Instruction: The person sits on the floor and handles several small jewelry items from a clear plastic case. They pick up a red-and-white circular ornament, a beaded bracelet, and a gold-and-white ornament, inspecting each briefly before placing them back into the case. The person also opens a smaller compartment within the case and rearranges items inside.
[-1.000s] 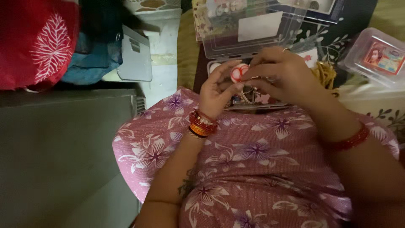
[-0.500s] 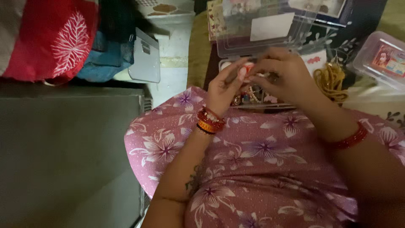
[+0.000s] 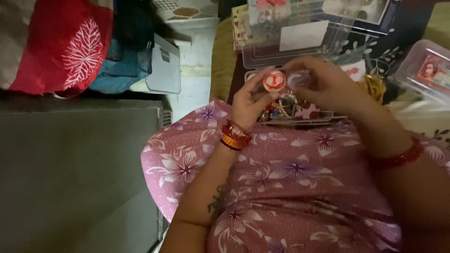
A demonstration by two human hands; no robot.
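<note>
Red cushion with white tree print (image 3: 70, 47) top left, blue cloth (image 3: 119, 75) beside it — grey box (image 3: 164, 70), clear lidded container (image 3: 429, 70) far right.

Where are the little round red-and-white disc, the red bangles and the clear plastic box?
Round disc (image 3: 274, 81), head view, middle of its patterned face.
Red bangles (image 3: 234, 136), head view, on the left wrist.
Clear plastic box (image 3: 262, 51), head view, bare part of its open lid.
</note>
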